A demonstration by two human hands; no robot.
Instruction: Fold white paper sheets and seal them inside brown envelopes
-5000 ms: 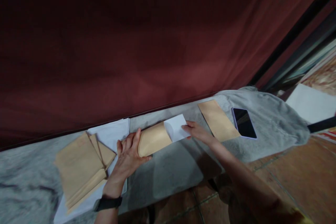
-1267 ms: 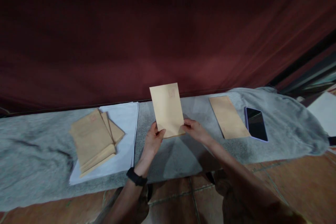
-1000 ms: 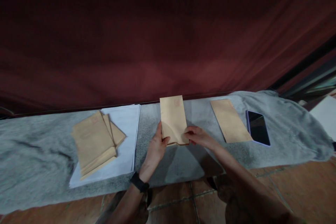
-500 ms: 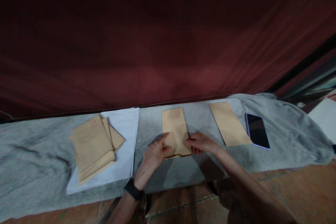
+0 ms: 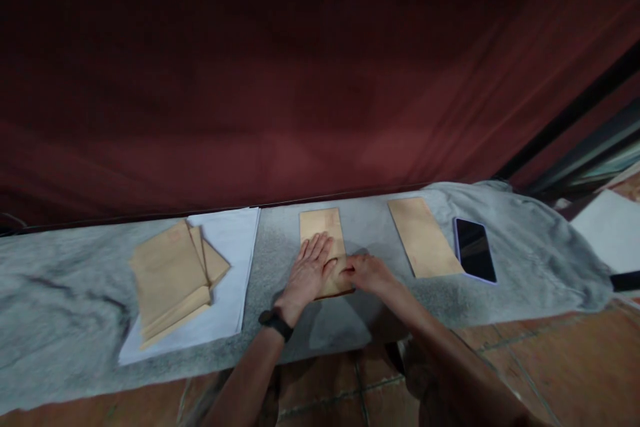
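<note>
A brown paper envelope with a faint red stamp box near its far end lies on the grey cloth in front of me. My left hand rests flat on its middle, fingers spread and pointing away from me. At the envelope's right edge is my right hand, its fingers curled in and closed on that edge; the fingertips are partly hidden. The near end of the envelope shows a dark edge just below my hands. A second brown envelope lies to the right, touching neither hand.
A pile of brown envelopes sits on white paper sheets at the left. Beside the right envelope lies a phone with a lilac edge. Grey cloth covers the surface; a dark red curtain hangs behind.
My left hand has moved from the envelope's left edge onto its middle and flattened out. My right hand has shifted slightly inward along the right edge. The view has turned a little.
</note>
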